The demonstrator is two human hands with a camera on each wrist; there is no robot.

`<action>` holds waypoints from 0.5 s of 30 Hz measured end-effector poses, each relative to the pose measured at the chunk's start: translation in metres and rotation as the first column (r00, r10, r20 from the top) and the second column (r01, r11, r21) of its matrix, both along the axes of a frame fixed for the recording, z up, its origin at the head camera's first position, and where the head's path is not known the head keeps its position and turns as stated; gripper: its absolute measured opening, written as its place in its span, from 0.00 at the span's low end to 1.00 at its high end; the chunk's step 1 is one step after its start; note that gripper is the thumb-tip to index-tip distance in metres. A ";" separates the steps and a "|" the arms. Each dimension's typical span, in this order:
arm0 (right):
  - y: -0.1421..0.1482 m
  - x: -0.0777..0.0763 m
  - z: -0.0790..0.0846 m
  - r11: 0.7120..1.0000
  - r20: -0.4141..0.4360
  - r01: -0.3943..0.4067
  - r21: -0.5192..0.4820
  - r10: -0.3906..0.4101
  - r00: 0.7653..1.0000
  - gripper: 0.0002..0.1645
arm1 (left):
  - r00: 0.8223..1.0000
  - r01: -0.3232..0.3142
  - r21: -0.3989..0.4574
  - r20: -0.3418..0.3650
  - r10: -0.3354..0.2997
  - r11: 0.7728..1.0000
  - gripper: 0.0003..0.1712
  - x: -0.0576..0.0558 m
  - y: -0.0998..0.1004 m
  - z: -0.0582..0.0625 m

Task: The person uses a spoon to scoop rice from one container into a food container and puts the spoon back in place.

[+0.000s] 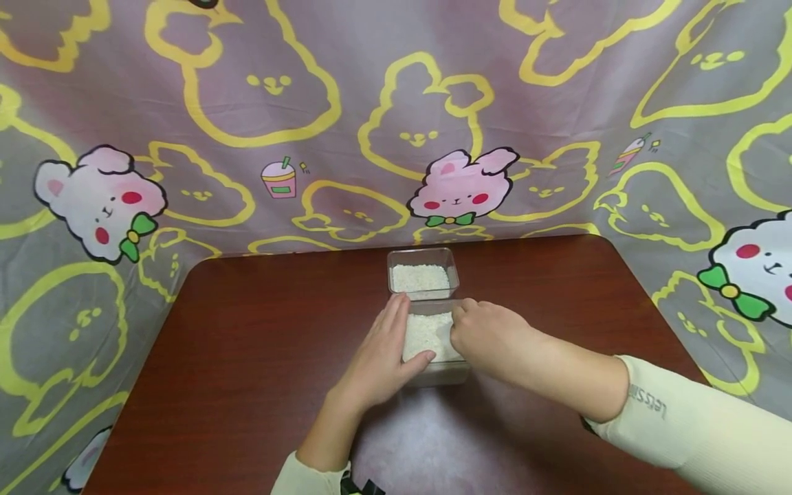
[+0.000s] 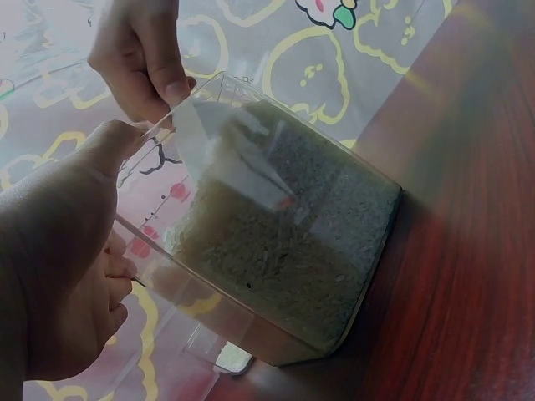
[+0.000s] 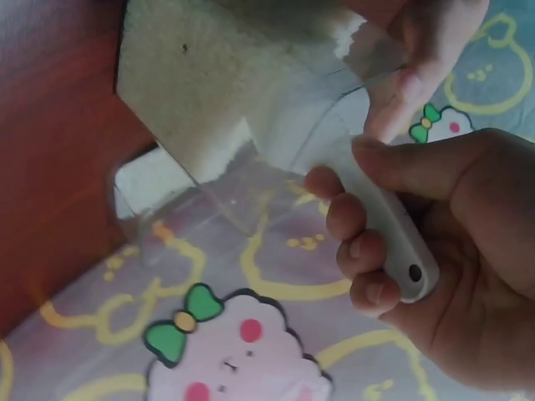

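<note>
A clear rectangular container (image 1: 438, 376) of white rice (image 1: 427, 335) stands on the table in front of me. My left hand (image 1: 379, 361) rests along its left side with fairly straight fingers, the thumb lying over the near rim. Opposite it, my right hand (image 1: 489, 337) grips the handle of a white scoop (image 3: 386, 230), fingers wrapped round it. Through the clear wall in the left wrist view, the scoop's pale blade (image 2: 251, 171) slants down into the rice. From the head view most of the scoop is hidden behind the right hand.
Just behind stands a second clear container (image 1: 454, 278), lower, partly filled with rice. The brown table (image 1: 266, 357) spreads to both sides. A patterned cloth (image 1: 346, 103) with cartoon rabbits hangs close round its back and sides.
</note>
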State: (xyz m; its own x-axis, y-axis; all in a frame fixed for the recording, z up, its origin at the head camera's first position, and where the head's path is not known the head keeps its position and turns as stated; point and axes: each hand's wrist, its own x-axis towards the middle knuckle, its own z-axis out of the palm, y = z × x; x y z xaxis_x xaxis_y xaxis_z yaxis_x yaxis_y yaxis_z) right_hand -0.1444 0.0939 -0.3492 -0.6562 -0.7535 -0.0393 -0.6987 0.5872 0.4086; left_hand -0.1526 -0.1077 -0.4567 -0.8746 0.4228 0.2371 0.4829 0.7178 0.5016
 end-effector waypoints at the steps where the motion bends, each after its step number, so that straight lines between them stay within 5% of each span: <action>1: 0.000 -0.001 -0.001 1.000 0.031 0.013 -0.004 -0.013 0.999 0.03 | 1.000 0.000 -0.002 0.001 0.000 1.000 0.53 0.000 0.000 0.000; 8: -0.001 -0.007 -0.011 0.993 0.211 0.068 -0.098 -0.047 0.976 0.05 | 1.000 0.005 0.001 -0.017 -0.005 1.000 0.54 0.000 0.000 -0.002; 15: 0.003 -0.013 -0.020 0.951 0.358 0.191 -0.242 -0.096 0.929 0.02 | 1.000 0.008 0.002 -0.029 -0.008 1.000 0.54 0.000 0.000 -0.001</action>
State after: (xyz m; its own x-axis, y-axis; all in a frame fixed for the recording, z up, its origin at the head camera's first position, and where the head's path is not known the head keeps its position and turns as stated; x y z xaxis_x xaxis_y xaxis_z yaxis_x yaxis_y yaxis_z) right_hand -0.1569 0.0970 -0.3690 -0.7412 -0.6655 -0.0884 -0.6663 0.7453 -0.0238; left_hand -0.1525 -0.1079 -0.4577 -0.8640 0.4292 0.2634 0.5031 0.7129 0.4885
